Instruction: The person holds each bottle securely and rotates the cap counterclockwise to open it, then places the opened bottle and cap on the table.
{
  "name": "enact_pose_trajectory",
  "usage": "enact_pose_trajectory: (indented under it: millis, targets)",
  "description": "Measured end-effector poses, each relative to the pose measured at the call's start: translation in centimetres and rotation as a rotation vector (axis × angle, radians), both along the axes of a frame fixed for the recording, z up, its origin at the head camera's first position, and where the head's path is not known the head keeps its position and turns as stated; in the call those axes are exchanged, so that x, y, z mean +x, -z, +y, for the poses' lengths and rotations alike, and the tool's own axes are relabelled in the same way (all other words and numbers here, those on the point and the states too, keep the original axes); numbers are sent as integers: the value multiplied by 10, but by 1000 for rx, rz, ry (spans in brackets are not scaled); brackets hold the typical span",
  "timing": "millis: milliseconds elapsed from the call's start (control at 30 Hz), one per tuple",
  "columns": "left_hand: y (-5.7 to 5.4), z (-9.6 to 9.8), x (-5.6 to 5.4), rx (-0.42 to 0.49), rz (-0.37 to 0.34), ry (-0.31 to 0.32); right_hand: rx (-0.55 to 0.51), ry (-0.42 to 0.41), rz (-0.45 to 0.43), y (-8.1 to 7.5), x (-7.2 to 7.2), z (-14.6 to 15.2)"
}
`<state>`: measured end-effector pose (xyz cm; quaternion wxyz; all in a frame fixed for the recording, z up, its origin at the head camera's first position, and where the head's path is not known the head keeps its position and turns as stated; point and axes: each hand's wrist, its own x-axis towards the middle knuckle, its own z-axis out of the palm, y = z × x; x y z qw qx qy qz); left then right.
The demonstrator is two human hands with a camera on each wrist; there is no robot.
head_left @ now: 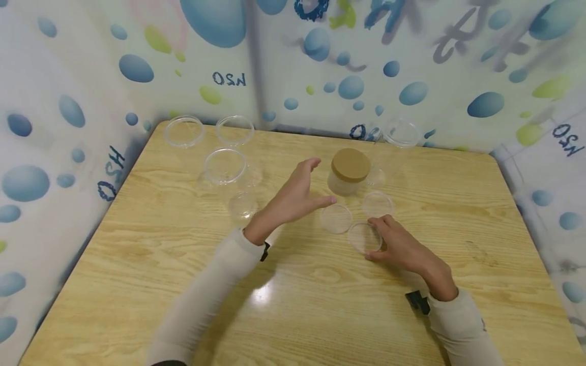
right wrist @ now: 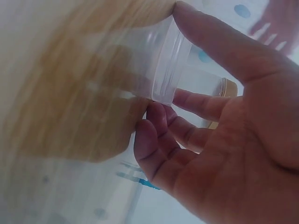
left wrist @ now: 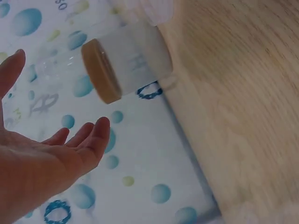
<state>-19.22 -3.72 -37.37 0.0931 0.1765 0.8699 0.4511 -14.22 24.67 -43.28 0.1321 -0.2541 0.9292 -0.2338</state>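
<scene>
My right hand (head_left: 403, 249) pinches the rim of a clear round plastic lid (right wrist: 164, 70) between thumb and fingers, low over the wooden table. Two more clear round lids lie close by, one to the left (head_left: 336, 219) and one behind (head_left: 378, 204). My left hand (head_left: 297, 195) is spread and holds nothing. Thumb and fingers stand apart, just left of a frosted jar with a brown screw cap (head_left: 350, 165). In the left wrist view, the same jar (left wrist: 135, 60) appears beyond the open fingers.
Several clear plastic cups stand about the table (head_left: 183, 295): a group at the back left, with one nearer cup (head_left: 225, 166), and another cup (head_left: 402, 133) behind the jar on the right. A patterned wall (head_left: 293, 76) borders the table's back edge.
</scene>
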Motion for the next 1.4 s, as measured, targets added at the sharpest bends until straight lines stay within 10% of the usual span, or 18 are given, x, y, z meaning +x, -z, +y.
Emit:
enact_pose_trajectory:
  millis: [500,1400]
  targets:
    - [51,36,-69,-31,-199,-5,5,-2,2,1,-1,-1]
    - [67,42,-79,203,-236,6,12,13,-13,1,-1,0]
